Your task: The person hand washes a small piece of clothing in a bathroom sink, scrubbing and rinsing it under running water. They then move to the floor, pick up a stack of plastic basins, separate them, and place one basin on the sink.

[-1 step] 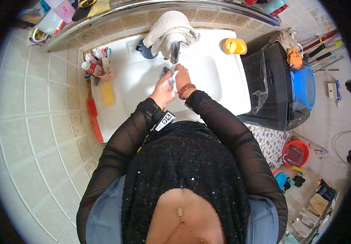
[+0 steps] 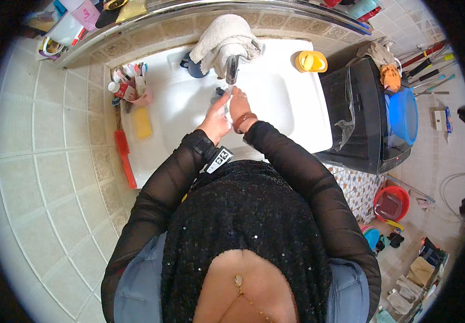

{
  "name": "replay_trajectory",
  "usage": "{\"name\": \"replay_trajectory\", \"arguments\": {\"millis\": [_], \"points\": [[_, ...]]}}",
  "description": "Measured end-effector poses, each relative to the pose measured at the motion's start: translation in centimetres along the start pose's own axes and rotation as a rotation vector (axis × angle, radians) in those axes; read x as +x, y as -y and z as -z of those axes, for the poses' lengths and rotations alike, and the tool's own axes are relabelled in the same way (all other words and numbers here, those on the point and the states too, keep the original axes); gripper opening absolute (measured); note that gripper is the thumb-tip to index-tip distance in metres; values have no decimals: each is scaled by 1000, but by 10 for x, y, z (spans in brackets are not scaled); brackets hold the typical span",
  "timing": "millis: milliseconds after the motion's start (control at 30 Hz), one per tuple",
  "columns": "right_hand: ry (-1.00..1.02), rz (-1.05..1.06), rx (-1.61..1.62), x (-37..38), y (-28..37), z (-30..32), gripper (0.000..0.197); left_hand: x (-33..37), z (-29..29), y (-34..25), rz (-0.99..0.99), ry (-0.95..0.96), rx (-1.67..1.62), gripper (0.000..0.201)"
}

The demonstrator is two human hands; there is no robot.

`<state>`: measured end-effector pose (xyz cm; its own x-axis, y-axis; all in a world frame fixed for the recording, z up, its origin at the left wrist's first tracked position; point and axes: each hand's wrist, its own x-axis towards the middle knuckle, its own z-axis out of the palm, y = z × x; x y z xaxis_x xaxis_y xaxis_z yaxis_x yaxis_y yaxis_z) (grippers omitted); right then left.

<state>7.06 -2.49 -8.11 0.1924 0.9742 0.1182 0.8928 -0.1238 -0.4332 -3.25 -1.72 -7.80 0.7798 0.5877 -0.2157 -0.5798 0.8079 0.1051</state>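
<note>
Under the faucet at the back of a white sink, my two hands are close together. My left hand, palm turned inward, is closed round a small, wet, dark-and-whitish piece of what looks like cloth, partly covered in foam. My right hand, with a brown bangle at the wrist, presses against it from the right, fingers bent. Most of the piece is hidden between the hands, so its kind is unclear. Water seems to run from the spout onto the fingers.
A beige towel drapes over the faucet, with a dark blue item beside it. On the sink's left are a cup of toothbrushes and tubes, a yellow sponge and a red brush. A yellow soap dish sits right.
My right hand has shifted slightly down and left, its fingers more curled. Less white foam shows between the hands. The left hand stays nearly in place, with its fingers a little further up.
</note>
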Motion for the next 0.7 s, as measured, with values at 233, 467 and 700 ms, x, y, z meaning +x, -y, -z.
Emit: {"name": "replay_trajectory", "arguments": {"millis": [233, 467, 700], "points": [[311, 78, 448, 10, 14, -5, 36, 10, -15, -31, -8, -344, 96, 30], [159, 18, 347, 18, -3, 11, 35, 30, -1, -27, -2, -276, 40, 28], [143, -241, 260, 40, -3, -21, 21, 23, -14, -34, -107, -570, 64, 35]]}}
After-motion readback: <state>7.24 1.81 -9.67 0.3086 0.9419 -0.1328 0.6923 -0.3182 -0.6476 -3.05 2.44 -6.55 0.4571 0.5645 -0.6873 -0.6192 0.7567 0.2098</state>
